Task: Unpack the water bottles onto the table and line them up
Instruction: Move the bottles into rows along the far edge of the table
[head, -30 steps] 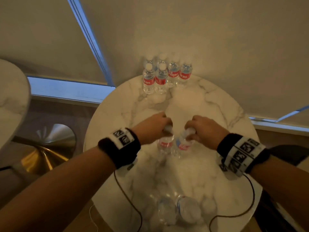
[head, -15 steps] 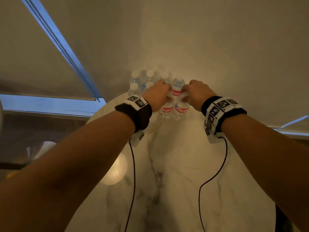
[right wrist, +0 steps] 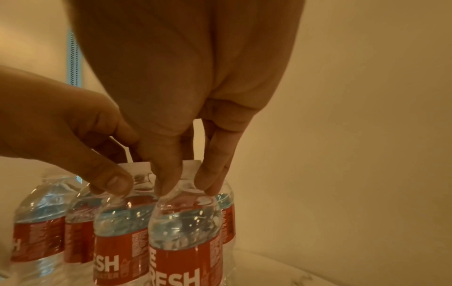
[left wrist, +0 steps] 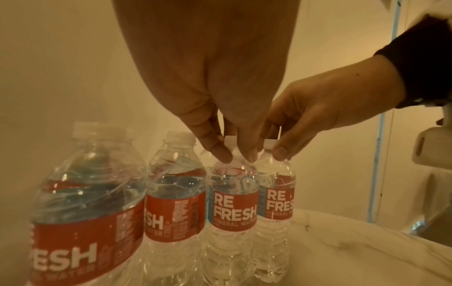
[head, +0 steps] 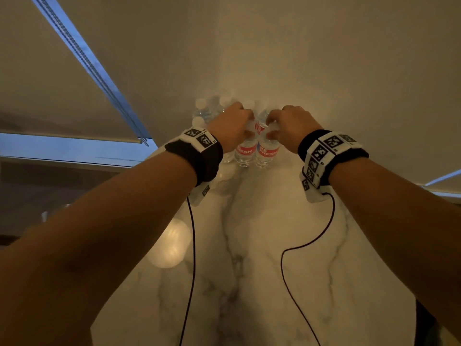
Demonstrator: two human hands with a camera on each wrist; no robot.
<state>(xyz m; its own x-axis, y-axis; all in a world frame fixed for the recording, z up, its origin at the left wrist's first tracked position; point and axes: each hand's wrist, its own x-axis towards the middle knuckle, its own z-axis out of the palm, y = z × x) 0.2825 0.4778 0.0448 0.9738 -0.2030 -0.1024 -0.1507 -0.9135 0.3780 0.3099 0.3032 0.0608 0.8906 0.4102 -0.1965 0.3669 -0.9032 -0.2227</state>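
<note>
Two water bottles, clear plastic, white caps, red labels reading "RE FRESH" above "MINERAL WATER"; upright and side by side on the white marble counter (head: pixel 287 245) at its far edge, touching the group behind; left bottle (head: pixel 245 152) pinched at neck and cap by the left hand (head: pixel 230 128), fingertips (left wrist: pixel 221 152) curled round the cap; right bottle (head: pixel 267 152) pinched the same way by the right hand (head: pixel 290 126), thumb and fingers (right wrist: pixel 212 178) closed about its cap. Other bottles (head: pixel 204 113) of the same brand stand just behind and to the left, caps showing. Against the frame one second earlier: the pair stood mid-counter, well apart from the group; it now sits against the group, both hands gripping as before. Black wristbands with square printed markers; thin dark cables trailing over the counter.
</note>
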